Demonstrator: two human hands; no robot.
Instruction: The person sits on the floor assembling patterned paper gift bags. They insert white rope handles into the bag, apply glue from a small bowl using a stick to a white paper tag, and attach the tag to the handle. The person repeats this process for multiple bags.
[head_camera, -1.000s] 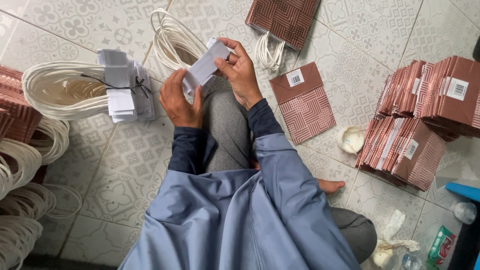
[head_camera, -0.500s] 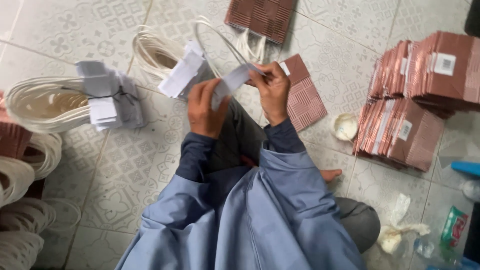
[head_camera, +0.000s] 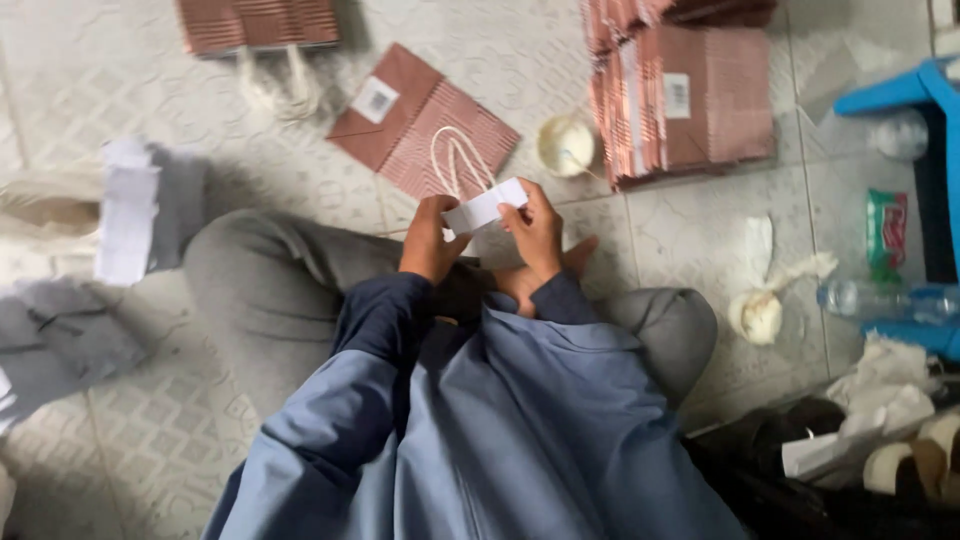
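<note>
Over lap, left hand (head_camera: 432, 240) & right hand (head_camera: 535, 228) pinching white card strip (head_camera: 485, 207).

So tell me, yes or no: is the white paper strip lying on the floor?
No, the white paper strip is held up between the left hand and the right hand, above the lap.

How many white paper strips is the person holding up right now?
1: a single white paper strip, pinched at its ends between the left hand and right hand. A second strip tucked behind it cannot be ruled out.
</note>
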